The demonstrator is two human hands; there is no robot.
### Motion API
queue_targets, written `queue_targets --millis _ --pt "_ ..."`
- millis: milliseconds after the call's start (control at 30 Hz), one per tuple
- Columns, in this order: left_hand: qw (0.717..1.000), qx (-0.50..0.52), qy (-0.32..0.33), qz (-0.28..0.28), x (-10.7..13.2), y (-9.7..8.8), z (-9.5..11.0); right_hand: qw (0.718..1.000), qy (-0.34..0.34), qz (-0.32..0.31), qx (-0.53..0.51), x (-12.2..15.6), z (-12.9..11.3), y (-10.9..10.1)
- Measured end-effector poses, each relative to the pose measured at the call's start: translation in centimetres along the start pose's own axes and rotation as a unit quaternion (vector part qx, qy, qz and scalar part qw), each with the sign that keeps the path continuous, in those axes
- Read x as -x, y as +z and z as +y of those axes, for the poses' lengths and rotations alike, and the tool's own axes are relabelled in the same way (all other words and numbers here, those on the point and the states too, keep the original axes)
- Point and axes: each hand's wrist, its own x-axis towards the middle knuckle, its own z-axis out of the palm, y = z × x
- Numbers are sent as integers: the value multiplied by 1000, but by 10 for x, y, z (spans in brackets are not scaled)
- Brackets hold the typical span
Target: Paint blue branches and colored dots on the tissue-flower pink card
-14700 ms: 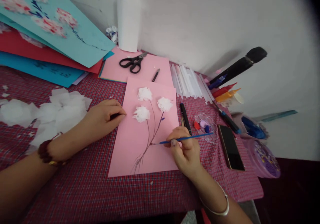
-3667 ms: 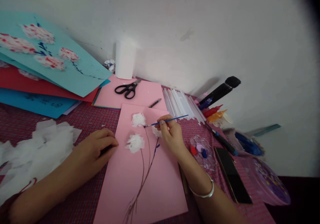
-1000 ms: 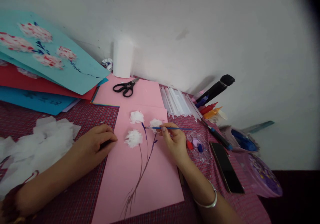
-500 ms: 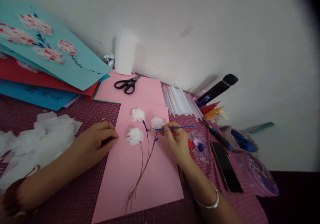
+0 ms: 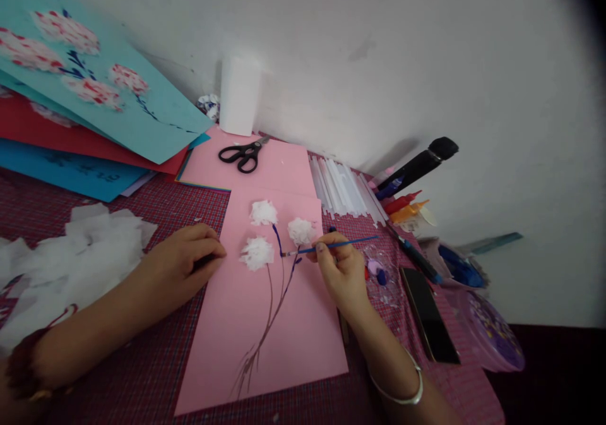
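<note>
While the left hand (image 5: 187, 264) lies curled on the pink sheet (image 5: 265, 324), the right hand (image 5: 341, 272) pinches a paintbrush (image 5: 331, 245).

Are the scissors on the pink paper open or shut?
Shut: the scissors show one closed blade tip, lying flat on the rear pink sheet.

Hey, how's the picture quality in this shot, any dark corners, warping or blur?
Head view: soft light, no glare; the black tube throws a faint shadow on the white wall; wide-lens bowing, dark vignette down the right edge; white tissue heap smeared at left, right hand and thin blue paintbrush sharper.
</note>
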Motion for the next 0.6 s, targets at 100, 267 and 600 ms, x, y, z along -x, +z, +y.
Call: queue_targets --millis 100,267,600 --pt "1000 -2 2 2 1 -1 1 1000 2 -5 6 2 -1 -2" --pt "1000 -7 -3 -2 -1 -2 3 1000 13 -10 10 6 -5 -5" --pt "994 -93 20 -46 5 -7 3 999 25 -38 16 15 -7 -12"
